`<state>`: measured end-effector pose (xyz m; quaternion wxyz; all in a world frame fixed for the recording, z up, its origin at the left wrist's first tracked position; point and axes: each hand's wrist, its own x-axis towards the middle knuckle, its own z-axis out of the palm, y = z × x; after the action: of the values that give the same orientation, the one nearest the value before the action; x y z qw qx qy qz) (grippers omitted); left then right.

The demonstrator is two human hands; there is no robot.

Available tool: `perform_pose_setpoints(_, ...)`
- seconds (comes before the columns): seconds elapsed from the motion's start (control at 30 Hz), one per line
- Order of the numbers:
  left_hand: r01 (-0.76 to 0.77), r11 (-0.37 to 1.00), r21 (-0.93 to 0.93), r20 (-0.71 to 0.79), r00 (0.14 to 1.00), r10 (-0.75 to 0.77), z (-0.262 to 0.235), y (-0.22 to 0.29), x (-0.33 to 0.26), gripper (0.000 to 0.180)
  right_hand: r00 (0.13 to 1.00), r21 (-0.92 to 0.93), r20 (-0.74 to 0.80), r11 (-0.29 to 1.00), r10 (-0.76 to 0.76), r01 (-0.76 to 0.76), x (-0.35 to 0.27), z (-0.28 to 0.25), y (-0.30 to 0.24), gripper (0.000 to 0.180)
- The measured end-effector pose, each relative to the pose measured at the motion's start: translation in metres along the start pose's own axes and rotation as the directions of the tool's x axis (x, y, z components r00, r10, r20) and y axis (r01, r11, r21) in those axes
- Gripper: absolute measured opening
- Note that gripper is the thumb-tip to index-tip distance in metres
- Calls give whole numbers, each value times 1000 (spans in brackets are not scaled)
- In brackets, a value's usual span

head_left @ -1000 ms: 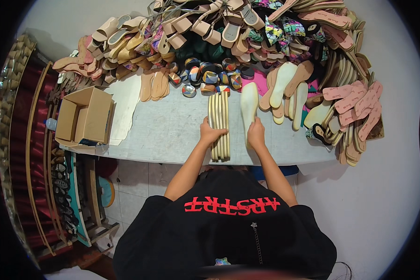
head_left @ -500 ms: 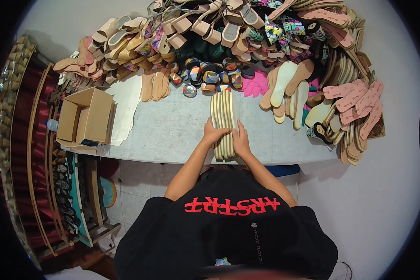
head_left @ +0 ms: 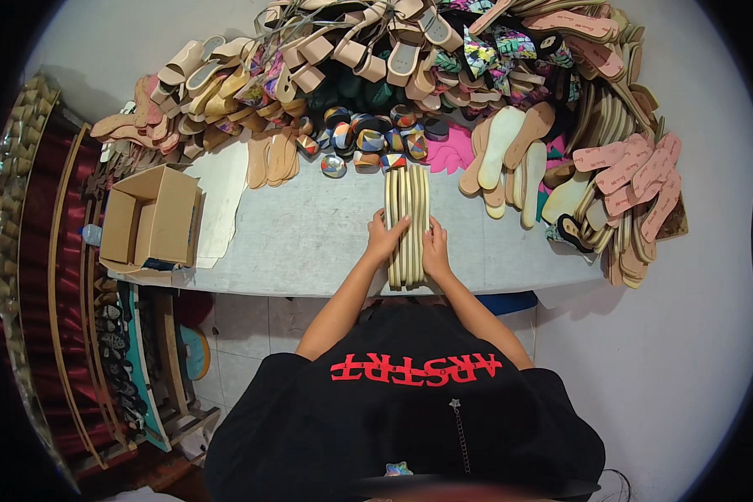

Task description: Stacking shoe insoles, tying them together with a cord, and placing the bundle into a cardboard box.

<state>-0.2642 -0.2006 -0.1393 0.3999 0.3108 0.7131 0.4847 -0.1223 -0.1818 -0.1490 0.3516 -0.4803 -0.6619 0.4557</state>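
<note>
A stack of several cream shoe insoles [head_left: 407, 197] stands on edge on the pale table, pointing away from me. My left hand [head_left: 383, 238] presses against its left side, with the thumb lying over the top edges. From the right side my right hand [head_left: 435, 249] closes on the same stack, fingers along its outer face. Just beyond the stack's far end sit several heels in a multicoloured triangle pattern [head_left: 366, 140]. The undersides of the insoles, and some of my fingers, are hidden.
An open cardboard box [head_left: 151, 219] stands at the left beside white sheets [head_left: 222, 201]. Tan insoles [head_left: 272, 159] lie behind. Sandals [head_left: 368, 42] pile up along the back; pink insoles [head_left: 636, 171] and loose soles heap at the right. A shelf rack [head_left: 75, 276] stands far left.
The insole stack looks a little more spread out, and its far end has shifted slightly right. My hands stay on its sides, the right one a little farther right. The view has shifted slightly.
</note>
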Motion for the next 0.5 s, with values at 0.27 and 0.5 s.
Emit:
perform_pose_setpoints(0.27, -279, 933, 229, -111, 944, 310, -7, 43, -4, 83, 971, 294, 145, 929, 190, -225, 18, 0, -12, 43)
perform_pose_setpoints(0.5, -310, 889, 336, -58, 935, 349, 0, 57, -1, 76, 976, 222, 154, 957, 155, -187, 18, 0, 1, 55)
